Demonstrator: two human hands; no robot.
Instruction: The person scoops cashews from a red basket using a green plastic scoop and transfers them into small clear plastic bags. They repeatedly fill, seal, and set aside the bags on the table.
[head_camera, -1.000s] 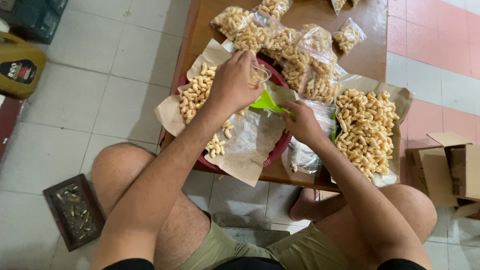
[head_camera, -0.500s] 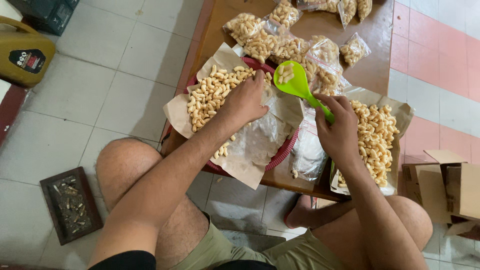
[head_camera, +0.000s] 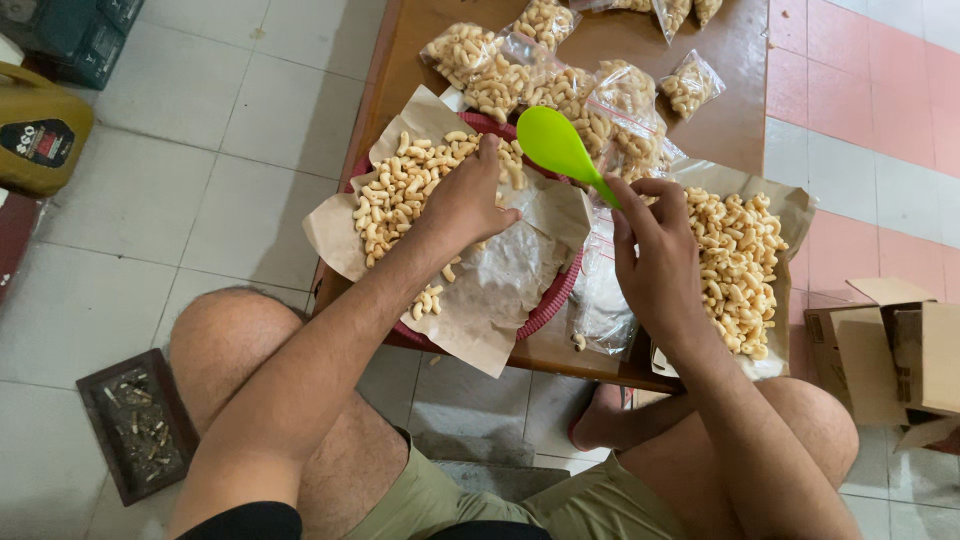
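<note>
My right hand (head_camera: 655, 262) grips the handle of a lime-green plastic spoon (head_camera: 556, 143), whose bowl is raised over the table and looks bare. My left hand (head_camera: 467, 196) rests, fingers curled, on the pale curled snacks (head_camera: 400, 190) heaped on brown paper (head_camera: 495, 290) inside a red basket (head_camera: 556, 295). Below my right hand lies a clear plastic bag (head_camera: 600, 300), mostly unfilled. A second heap of the snacks (head_camera: 735, 265) sits on brown paper to the right.
Several filled clear bags of snacks (head_camera: 545, 75) lie at the far side of the brown wooden table (head_camera: 715, 110). An open cardboard box (head_camera: 890, 355) stands on the floor at right. A dark tray (head_camera: 135, 425) and a yellow jug (head_camera: 35, 130) sit at left.
The spoon, which held snacks half a second ago, now looks bare and points further left. My left hand moved from the bag area onto the heap in the basket.
</note>
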